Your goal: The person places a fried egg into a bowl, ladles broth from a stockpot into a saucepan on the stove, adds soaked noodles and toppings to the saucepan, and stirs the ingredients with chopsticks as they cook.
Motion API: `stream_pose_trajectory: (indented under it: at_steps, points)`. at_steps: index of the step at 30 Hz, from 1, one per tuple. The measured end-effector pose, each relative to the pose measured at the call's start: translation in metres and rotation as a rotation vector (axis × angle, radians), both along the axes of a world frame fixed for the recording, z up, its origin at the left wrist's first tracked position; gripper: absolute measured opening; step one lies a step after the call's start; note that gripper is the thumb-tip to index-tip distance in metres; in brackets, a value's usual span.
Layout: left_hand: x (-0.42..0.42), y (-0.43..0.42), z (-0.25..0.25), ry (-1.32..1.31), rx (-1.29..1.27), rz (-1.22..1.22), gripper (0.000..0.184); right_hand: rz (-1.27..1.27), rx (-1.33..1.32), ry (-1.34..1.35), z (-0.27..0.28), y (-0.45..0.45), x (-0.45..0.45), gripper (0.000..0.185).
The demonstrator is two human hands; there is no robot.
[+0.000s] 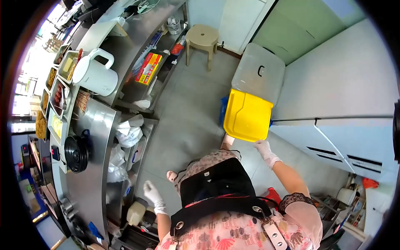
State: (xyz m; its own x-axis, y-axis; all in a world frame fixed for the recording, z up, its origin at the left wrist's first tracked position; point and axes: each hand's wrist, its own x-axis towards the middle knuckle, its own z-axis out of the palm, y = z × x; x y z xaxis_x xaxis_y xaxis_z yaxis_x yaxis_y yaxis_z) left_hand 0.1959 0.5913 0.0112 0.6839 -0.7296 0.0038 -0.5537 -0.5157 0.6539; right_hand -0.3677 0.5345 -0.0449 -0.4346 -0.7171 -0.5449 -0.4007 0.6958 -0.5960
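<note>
My right hand (266, 152), in a white glove, is at the near edge of a yellow bin lid (248, 115). Its fingers look closed on that edge, though their tips are hard to make out. Blue bag plastic (223, 111) shows along the side of the bin under the lid. My left hand (153, 196), gloved in white too, hangs low beside the steel counter (89, 187) with nothing in it. Its fingers are loosely extended. One of my feet (227, 141) is close to the base of the bin.
A lidded translucent tub (258, 75) stands behind the bin, beside pale cabinets (333, 83). A beige stool (202, 37) is farther back. On the left counter are a white kettle (96, 73), black stacked plates (76, 154) and food trays (59, 98). Plastic bags (129, 135) fill the shelf below.
</note>
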Motion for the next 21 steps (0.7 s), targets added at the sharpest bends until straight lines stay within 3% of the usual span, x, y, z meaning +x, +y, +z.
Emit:
stream_pose_trajectory:
  at_steps: [4,8,10,11,15,18,20,21]
  points:
    - [-0.083,0.007,-0.007,0.159,0.025,-0.102,0.018,0.087,0.113,-0.039,-0.017,-0.013,-0.028,0.021]
    - [-0.101,0.012,-0.008,0.287,0.085,-0.063,0.018,0.029,0.095,-0.004,-0.032,-0.021,-0.047,0.024]
    - [-0.096,0.009,-0.004,0.368,0.114,-0.031,0.020,0.101,0.112,0.129,-0.081,-0.020,-0.065,0.024]
    - [-0.090,0.010,-0.006,0.365,0.112,-0.035,0.020,0.485,0.164,0.375,-0.100,-0.024,-0.075,0.030]
    - [-0.058,0.022,-0.009,0.332,0.190,-0.019,0.022,0.505,0.205,0.486,-0.107,-0.044,-0.079,0.035]
    - [-0.043,0.035,-0.006,0.313,0.155,0.008,0.023,0.371,0.349,0.490,-0.103,-0.061,-0.076,0.032]
    - [-0.037,0.048,-0.006,0.314,0.180,0.069,0.022,0.061,0.289,0.316,-0.113,-0.059,-0.081,0.032]
    - [-0.037,0.055,-0.005,0.317,0.197,0.089,0.023,0.400,0.424,0.562,-0.115,-0.066,-0.086,0.030]
